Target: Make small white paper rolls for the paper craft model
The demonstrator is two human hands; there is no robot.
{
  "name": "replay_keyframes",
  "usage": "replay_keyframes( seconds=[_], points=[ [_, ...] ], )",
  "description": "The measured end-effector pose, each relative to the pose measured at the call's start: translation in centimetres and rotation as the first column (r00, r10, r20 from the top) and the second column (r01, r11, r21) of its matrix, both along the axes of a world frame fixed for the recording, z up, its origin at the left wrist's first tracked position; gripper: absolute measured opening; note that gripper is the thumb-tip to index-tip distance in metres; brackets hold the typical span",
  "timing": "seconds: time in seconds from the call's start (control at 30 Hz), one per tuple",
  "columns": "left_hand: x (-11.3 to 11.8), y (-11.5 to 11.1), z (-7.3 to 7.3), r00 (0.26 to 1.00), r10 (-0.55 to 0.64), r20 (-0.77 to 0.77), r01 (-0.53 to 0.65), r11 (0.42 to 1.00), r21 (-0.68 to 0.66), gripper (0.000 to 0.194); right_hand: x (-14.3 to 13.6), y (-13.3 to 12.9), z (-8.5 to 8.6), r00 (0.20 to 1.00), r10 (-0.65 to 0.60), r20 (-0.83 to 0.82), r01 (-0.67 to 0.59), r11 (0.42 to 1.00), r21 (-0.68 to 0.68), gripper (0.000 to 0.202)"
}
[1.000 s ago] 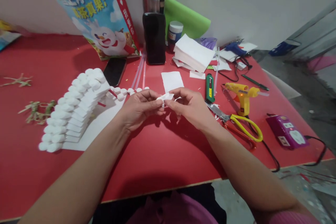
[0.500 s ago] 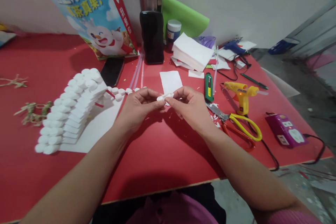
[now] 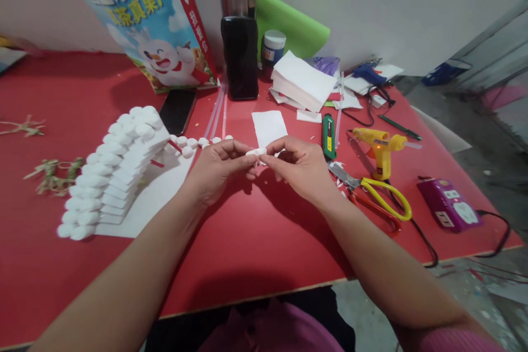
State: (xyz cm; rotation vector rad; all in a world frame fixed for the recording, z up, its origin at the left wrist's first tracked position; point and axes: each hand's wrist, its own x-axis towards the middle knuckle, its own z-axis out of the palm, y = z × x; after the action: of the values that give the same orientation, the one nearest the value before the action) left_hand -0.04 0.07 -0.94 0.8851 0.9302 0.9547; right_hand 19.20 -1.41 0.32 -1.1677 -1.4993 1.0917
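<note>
Between my two hands is a small white piece (image 3: 256,152), pinched at its left end by my left hand (image 3: 223,168) and at its right end by my right hand (image 3: 299,168). Just behind my fingers a white paper sheet (image 3: 269,125) lies on the red table (image 3: 256,247). To the left stands a curved stepped model (image 3: 119,176) of white card, edged with rounded white pieces, on a white base sheet. More small white pieces (image 3: 190,146) form a row between the model and my left hand.
On the right lie a green cutter (image 3: 329,136), scissors with yellow and red handles (image 3: 385,198), a yellow glue gun (image 3: 381,151) and a purple power box (image 3: 449,203). Behind are a black phone (image 3: 240,58), stacked white paper (image 3: 303,81) and a colourful bag (image 3: 148,22).
My hands keep their pinch, and the white piece has turned slightly, with my right fingers a little further left over it. The rest looks the same apart from a slight view shift.
</note>
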Motion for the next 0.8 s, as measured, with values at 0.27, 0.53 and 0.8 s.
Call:
replay_keyframes(
  seconds=[0.27, 0.53, 0.8],
  points=[
    [-0.8, 0.6, 0.3, 0.978, -0.203, 0.048, 0.208, 0.961, -0.184, 0.027, 2.5, 0.8, 0.9, 0.982, 0.178, 0.069, -0.177, 0.984, -0.022, 0.022],
    [-1.0, 0.5, 0.4, 0.953, -0.298, 0.056, 0.303, 0.925, -0.231, 0.026, 2.9, 0.7, 1.1, 0.931, 0.311, 0.191, -0.331, 0.94, 0.084, 0.017],
    [-0.7, 0.3, 0.1, 0.945, -0.325, -0.026, 0.311, 0.923, -0.227, 0.026, 2.8, 0.6, 1.5, 0.889, 0.313, 0.333, -0.347, 0.937, 0.047, 0.012]
  ],
)
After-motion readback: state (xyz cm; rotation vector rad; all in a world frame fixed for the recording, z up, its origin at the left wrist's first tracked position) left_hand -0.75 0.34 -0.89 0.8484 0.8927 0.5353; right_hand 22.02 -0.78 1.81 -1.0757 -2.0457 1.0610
